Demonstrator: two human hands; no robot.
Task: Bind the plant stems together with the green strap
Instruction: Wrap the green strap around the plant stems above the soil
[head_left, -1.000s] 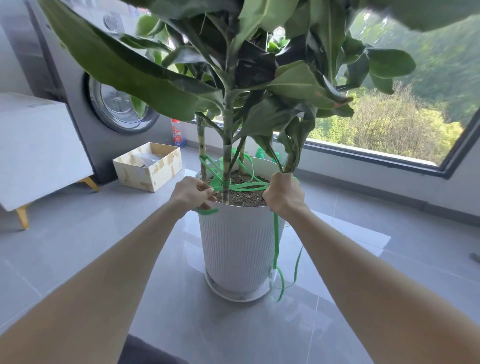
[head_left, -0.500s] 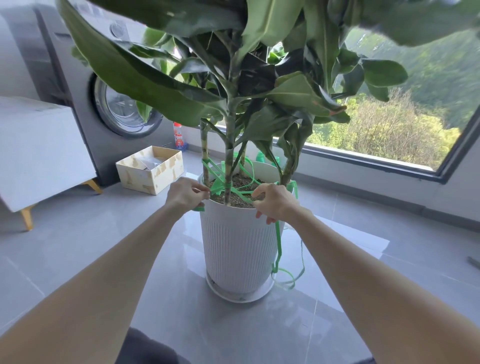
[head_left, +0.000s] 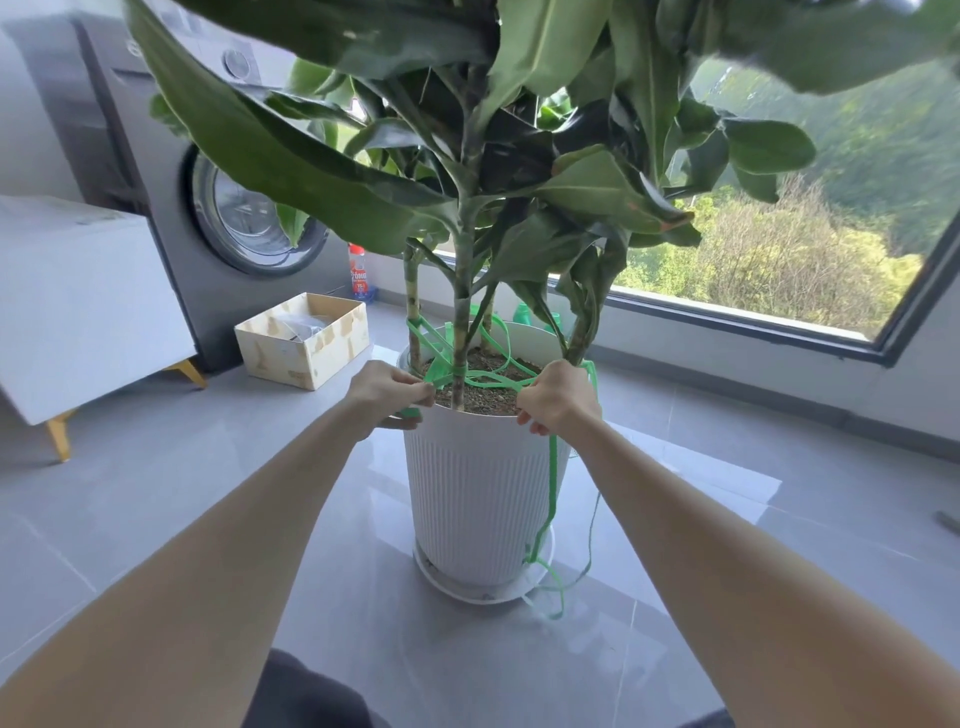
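Loads of slack to deal with on that green strap (head_left: 551, 483). Looped low around the plant stems (head_left: 460, 338), just above the soil (head_left: 493, 402), dead ahead at 12 o'clock. From there, trailing off the rim at 3 o'clock, down the side of the white ribbed pot (head_left: 467, 499) and onto the floor beside the saucer (head_left: 480, 592) in loose curls.

Pinching a short end with the left hand (head_left: 387, 395) at the 9 o'clock side of the rim, grip closed tight on it, with a stub of green poking out underneath. Holding the long run with the right hand (head_left: 558, 397) at the 3 o'clock side, grip curled round it too. Can't see those fingertips properly from behind, mind.

Looks like thin, flat plastic ribbon: basically weightless, floppy, a bit springy judging by the coils. Probably slick as well, so likely to slide through the fingers under tension. Would take hold close in by the stems, not out on the dangling tail, and maybe throw a turn round a finger for bite. Twists easily by the look of it, so worth keeping flat.

Stems seem stiff and woody, standing apart in the soil, so expect push-back when cinching. Pull evenly from both sides and go gently to avoid scarring the bark. Probably heavy enough a pot not to tip.
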